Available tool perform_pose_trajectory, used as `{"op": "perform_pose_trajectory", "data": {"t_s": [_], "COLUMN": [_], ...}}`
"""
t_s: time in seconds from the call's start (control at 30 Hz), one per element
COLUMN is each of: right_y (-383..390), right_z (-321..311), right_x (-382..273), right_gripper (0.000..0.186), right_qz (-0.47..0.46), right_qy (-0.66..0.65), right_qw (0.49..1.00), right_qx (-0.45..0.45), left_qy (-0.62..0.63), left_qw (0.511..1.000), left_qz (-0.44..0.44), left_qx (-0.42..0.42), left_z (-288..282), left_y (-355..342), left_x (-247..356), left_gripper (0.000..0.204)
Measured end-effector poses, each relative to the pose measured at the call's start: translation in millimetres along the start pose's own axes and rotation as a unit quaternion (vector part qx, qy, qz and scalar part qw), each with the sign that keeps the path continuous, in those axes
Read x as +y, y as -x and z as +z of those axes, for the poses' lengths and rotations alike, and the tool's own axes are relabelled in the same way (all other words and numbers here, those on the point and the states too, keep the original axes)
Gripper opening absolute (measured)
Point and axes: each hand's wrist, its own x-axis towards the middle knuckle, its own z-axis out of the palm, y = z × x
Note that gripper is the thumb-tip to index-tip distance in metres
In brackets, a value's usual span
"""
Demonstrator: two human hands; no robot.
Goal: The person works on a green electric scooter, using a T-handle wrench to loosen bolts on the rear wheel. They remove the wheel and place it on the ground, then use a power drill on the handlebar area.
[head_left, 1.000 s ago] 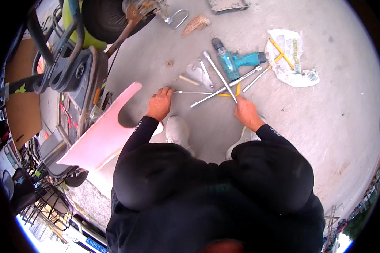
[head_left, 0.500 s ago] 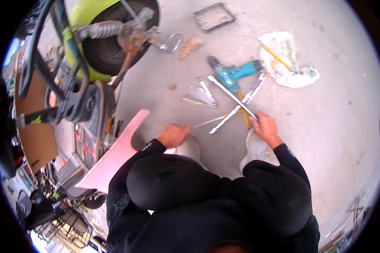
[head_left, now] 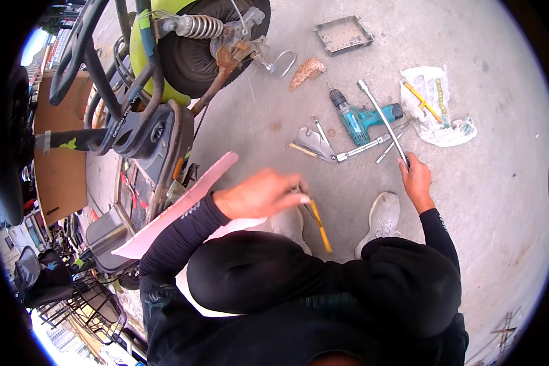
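My left hand (head_left: pixel 265 192), smeared by motion, is raised over my left shoe with a slim yellow-handled tool (head_left: pixel 321 229) hanging from its fingers. The tool's exact kind is too blurred to tell. My right hand (head_left: pixel 416 177) is wrapped round the lower end of a long silver socket wrench (head_left: pixel 383 117), which slants up and leftward above the floor. Under it lies a second silver wrench (head_left: pixel 361 149). A teal cordless drill (head_left: pixel 358 122) rests just beyond, partly behind the held wrench. Left of the drill lies a triangular metal piece (head_left: pixel 313 141) with small tools on it.
A white plastic bag (head_left: pixel 430 85) with a yellow tool on it lies at the far right. Farther off are a shallow tray (head_left: pixel 343 36) and a rusty brown piece (head_left: pixel 307 73). A lime-green vehicle (head_left: pixel 141 55) with wheel and spring stands left, near a pink panel (head_left: pixel 171 213).
My left hand has risen from the floor and moved right with the yellow-handled tool. My right hand has shifted right and up with the socket wrench. The head view has also shifted.
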Motion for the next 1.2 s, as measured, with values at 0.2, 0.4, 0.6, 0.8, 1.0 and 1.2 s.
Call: {"op": "perform_pose_trajectory", "data": {"t_s": [0.2,0.4,0.6,0.8,1.0,1.2], "right_y": [-0.1,-35.0,-70.6,-93.8,-105.2,-115.7], "right_z": [-6.4,-37.1,8.7,39.0,50.9,63.2], "right_x": [-31.4,-144.1,-168.7,-181.7,-181.5,-172.5], "right_gripper": [0.091,0.096,0.046,0.036,0.035,0.034], "right_qz": [-0.188,-0.142,0.043,0.11,0.129,0.172], "right_qy": [-0.015,-0.489,-0.572,-0.638,-0.632,-0.7], "right_qw": [0.941,0.67,0.745,0.705,0.707,0.605], "right_qx": [-0.282,-0.541,-0.341,-0.289,-0.291,-0.337], "left_qy": [0.223,0.33,0.519,0.561,0.518,0.484], "left_qw": [0.956,0.887,0.741,0.702,0.724,0.739], "left_qz": [-0.133,-0.159,-0.168,-0.173,-0.197,-0.201], "left_qx": [0.137,0.282,0.392,0.404,0.41,0.423], "left_z": [-48.5,-97.5,-81.7,-82.2,-85.3,-86.4], "left_y": [-13.5,-58.5,-92.1,-114.9,-119.3,-122.3], "left_x": [-22.8,-102.7,-170.8,-178.0,-177.9,-185.3], "left_gripper": [0.039,0.042,0.035,0.021,0.021,0.024]}}
